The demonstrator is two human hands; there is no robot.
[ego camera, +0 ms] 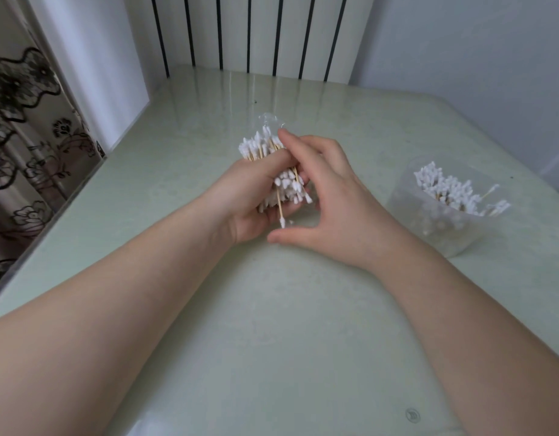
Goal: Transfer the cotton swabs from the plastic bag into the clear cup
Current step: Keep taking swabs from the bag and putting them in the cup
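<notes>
Head view.

A: The cotton swabs (256,146) are bundled in the plastic bag (270,121), held above the middle of the table (272,341). The left hand (250,196) is curled round them. One loose swab (280,212) pokes out toward the person.

B: And the right hand (328,196)?

A: Its forefinger lies on the bundle and its thumb is spread wide. The other fingertips are hidden, so I cannot tell whether they pinch.

B: I'd pinch a modest bunch by the sticks and pull straight. Then carry it to the clear cup (407,209) at right, already part filled.

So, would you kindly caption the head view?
Left hand grips bagged cotton swabs, right hand touches them; clear cup nearby.
</notes>
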